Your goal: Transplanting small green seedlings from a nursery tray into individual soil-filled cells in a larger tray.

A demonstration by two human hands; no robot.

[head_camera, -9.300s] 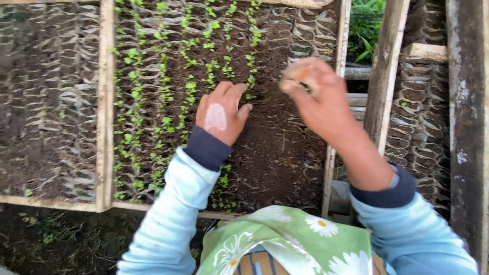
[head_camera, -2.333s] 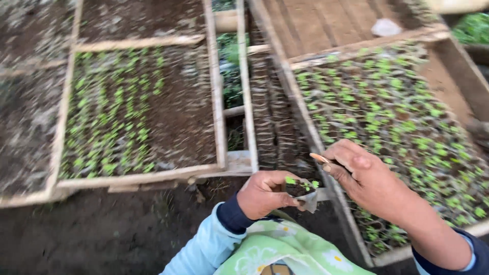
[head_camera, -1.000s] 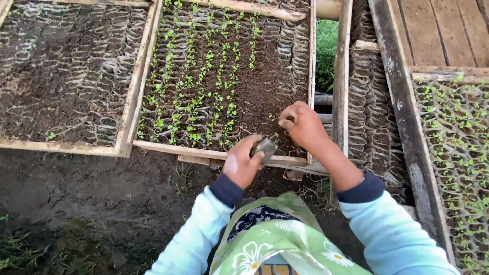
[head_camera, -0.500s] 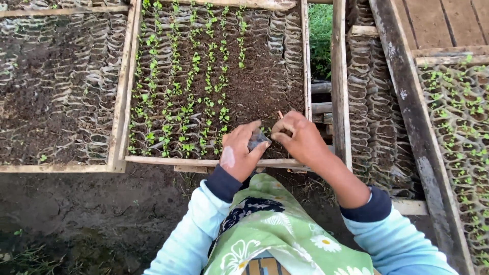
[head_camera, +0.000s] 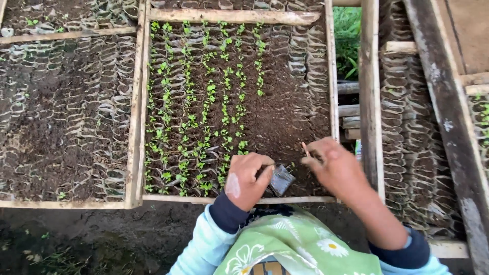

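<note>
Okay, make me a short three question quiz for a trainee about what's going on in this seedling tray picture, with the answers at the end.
1. True or false: the left hand holds a small dark pot over the near edge of the wooden tray.
2. What does the right hand pinch between its fingertips? A) a thin stick B) a spoon C) a knife
3. Which side of the tray carries the rows of green seedlings: left or right?

Key:
1. True.
2. A, a thin stick.
3. Left; the right side shows bare soil.

Soft, even daylight; slight blur.
</note>
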